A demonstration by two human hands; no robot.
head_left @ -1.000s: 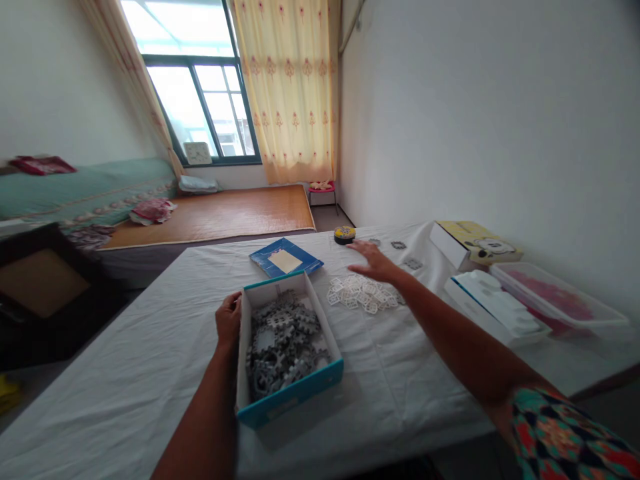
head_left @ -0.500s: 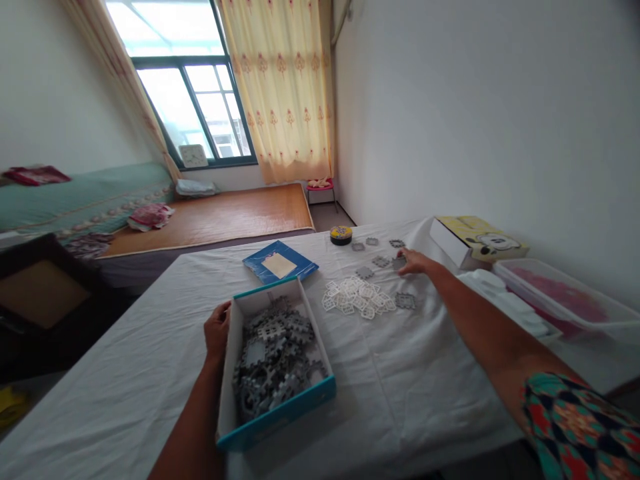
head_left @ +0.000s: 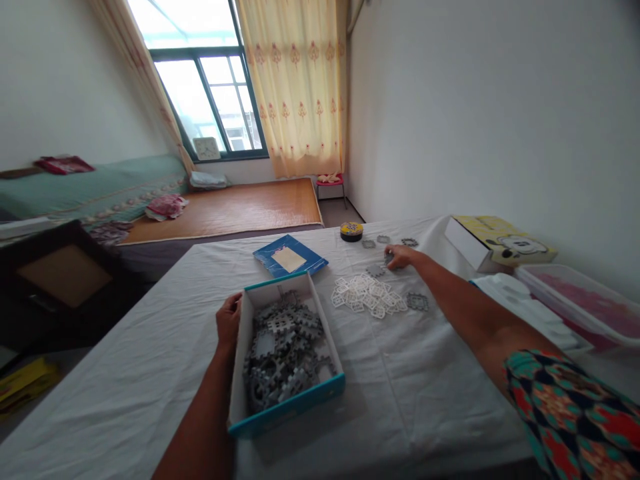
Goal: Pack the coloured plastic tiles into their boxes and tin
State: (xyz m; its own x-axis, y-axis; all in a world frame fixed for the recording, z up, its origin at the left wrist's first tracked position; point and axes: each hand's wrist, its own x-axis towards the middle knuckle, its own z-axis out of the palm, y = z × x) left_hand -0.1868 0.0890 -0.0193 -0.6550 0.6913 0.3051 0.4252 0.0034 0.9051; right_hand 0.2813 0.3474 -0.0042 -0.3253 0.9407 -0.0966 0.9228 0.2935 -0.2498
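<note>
The right hand [head_left: 400, 257] has just shifted left across the worktop [head_left: 370, 393], leaving the spot where it touched a grey piece half a second ago for the next one along. Its fingers now appear to be pinching a tilted grey piece [head_left: 389, 257] beyond the white pieces [head_left: 369, 293]; whether more than one is caught in them cannot be told. A flat grey plate [head_left: 375, 271] lies just beside the fingertips, and a grey frame [head_left: 417, 301] stays by the right edge of the white heap. So the gathering of strays seems under way but incomplete, as other grey ones lie near the round tin [head_left: 351, 231]. The left hand [head_left: 228, 319] keeps its fingers gripping the left wall of the box [head_left: 294, 405], which holds a jumble of grey parts.
</note>
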